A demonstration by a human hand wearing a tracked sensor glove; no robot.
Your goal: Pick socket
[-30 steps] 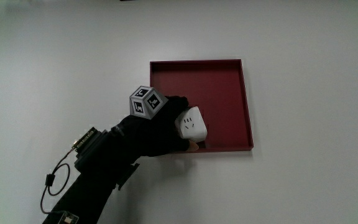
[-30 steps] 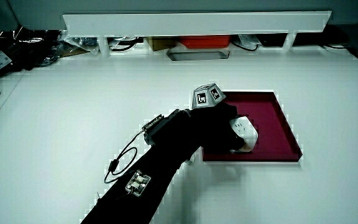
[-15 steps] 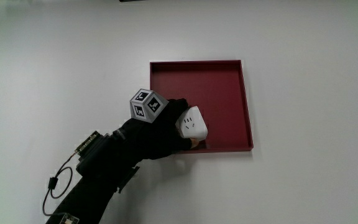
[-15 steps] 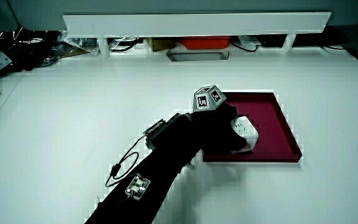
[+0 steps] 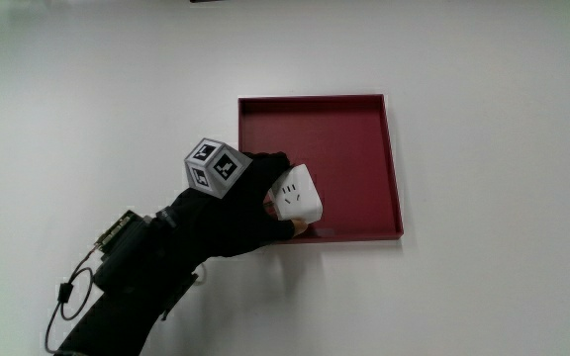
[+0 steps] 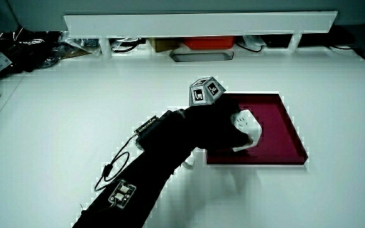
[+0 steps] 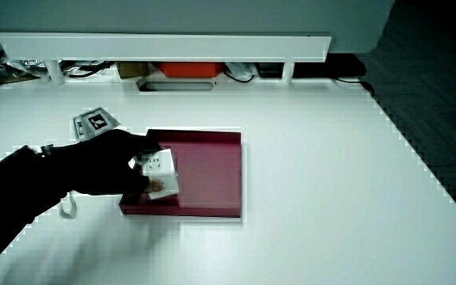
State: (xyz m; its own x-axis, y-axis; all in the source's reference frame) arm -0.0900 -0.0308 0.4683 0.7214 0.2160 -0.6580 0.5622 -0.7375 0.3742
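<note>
1. Gripping the white cube-shaped plastic socket (image 5: 296, 193), the black-gloved hand (image 5: 240, 203) has its fingers closed around the socket's side, with the hole-marked face showing uncovered in the main view.
2. The hand sits near the middle of the picture in the main view, over the edge of the shallow dark red square tray (image 5: 394, 158), at the tray's corner nearer the person. The forearm reaches in across the white table (image 5: 483, 297).
3. The grasp looks chosen to come in over the low rim. Wrapping the socket from the side keeps the fingers off the tray floor and leaves a lift straight upward free.
4. The small patterned cube (image 5: 213, 165) on the back of the hand sits above the knuckles, just beside the socket.
5. The socket lies at the fingertip end of the grip and stands out from the hand toward the tray's middle. Both side views show this (image 6: 246, 126) (image 7: 159, 170).
6. Whether the socket is clear of the tray floor cannot be told. It appears slightly tilted, which suggests the pick is under way.
</note>
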